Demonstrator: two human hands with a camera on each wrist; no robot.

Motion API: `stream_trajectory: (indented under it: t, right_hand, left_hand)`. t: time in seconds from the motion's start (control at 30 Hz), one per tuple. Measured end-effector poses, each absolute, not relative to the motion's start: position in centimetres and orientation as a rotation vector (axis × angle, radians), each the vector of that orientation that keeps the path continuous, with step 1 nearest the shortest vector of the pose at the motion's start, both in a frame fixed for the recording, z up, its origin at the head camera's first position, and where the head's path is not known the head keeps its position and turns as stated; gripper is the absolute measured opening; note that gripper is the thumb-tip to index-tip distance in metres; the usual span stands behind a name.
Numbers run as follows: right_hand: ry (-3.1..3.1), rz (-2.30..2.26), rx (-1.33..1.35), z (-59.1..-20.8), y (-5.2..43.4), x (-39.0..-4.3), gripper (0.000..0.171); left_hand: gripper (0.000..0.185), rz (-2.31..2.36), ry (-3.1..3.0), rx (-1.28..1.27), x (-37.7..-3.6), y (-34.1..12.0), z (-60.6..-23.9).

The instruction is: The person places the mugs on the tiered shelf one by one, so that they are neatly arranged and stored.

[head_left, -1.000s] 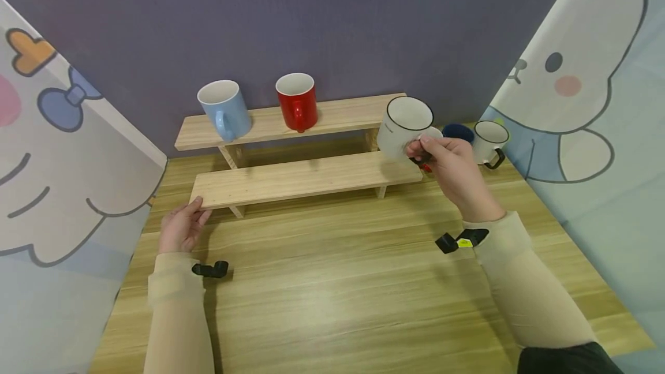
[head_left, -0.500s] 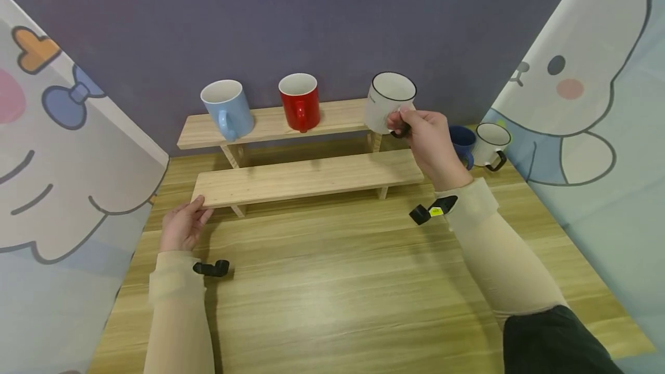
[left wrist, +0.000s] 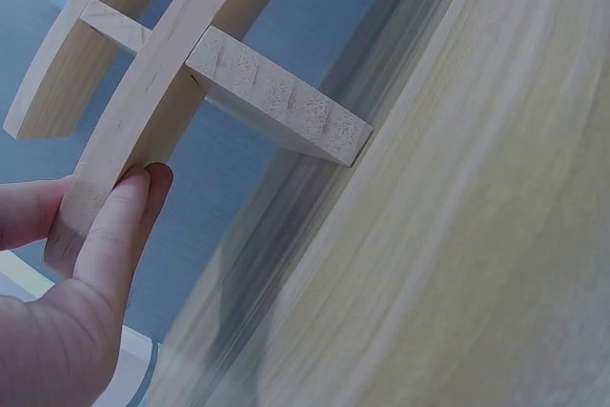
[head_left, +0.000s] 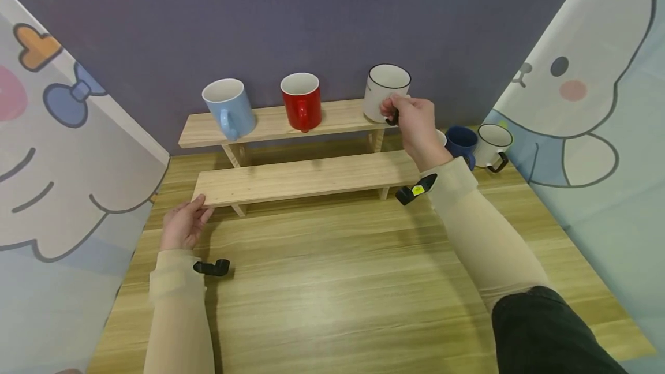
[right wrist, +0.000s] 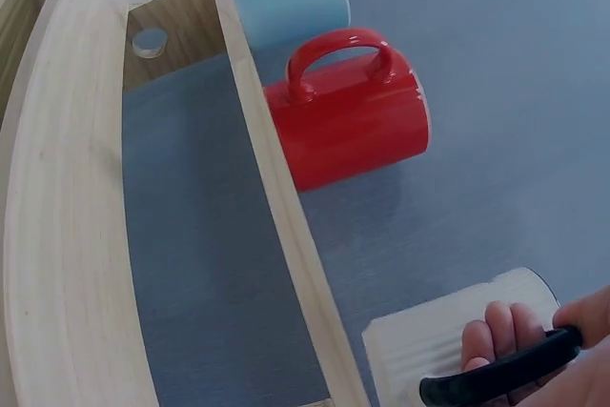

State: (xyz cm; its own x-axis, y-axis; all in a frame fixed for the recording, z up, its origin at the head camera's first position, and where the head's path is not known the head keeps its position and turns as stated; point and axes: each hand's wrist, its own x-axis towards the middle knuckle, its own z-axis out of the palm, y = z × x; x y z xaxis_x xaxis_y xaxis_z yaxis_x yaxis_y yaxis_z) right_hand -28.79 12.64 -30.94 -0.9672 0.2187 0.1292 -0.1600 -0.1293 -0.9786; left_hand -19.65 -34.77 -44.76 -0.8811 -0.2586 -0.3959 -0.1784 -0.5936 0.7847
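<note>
A white mug (head_left: pixel 375 100) with a black rim and black handle is at the right end of the wooden rack's upper shelf (head_left: pixel 340 113). My right hand (head_left: pixel 414 128) grips it by the handle; the right wrist view shows fingers around the black handle (right wrist: pixel 500 374). Whether its base touches the board I cannot tell. On the same shelf stand a red mug (head_left: pixel 306 105) in the middle and a light blue mug (head_left: pixel 240 115) at the left. My left hand (head_left: pixel 182 227) pinches the left front corner of the lower shelf (head_left: pixel 306 179), thumb above and fingers below.
Right of the rack, a navy mug (head_left: pixel 461 142) and another white mug (head_left: pixel 488 149) with black handle stand on the wood-grain table (head_left: pixel 322 281). A pale rim (head_left: pixel 441 137) shows partly behind my right wrist. A grey-purple wall (head_left: pixel 332 22) rises behind the rack.
My right hand has carried the white mug leftward and back, from beside the rack's right end to the upper shelf's right end. The left hand keeps its hold on the lower shelf.
</note>
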Motion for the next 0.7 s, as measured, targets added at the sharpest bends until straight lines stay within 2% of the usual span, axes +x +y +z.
stream_trajectory:
  t: [0.13,0.4,0.7]
  right_hand:
    - [-1.908,2.141,-0.087,-31.1,12.3,-29.5,0.031]
    - [-1.942,2.183,-0.072,-31.0,12.3,-30.1,0.024]
    - [-1.944,2.223,-0.01,-31.2,13.0,-30.0,0.028]
  left_hand:
    - [0.029,-2.664,-1.385,0.737,-19.6,-34.8,-44.9]
    - [0.035,-2.675,-1.367,0.727,-19.7,-34.8,-44.8]
    - [0.036,-2.664,-1.369,0.732,-19.7,-34.7,-44.9]
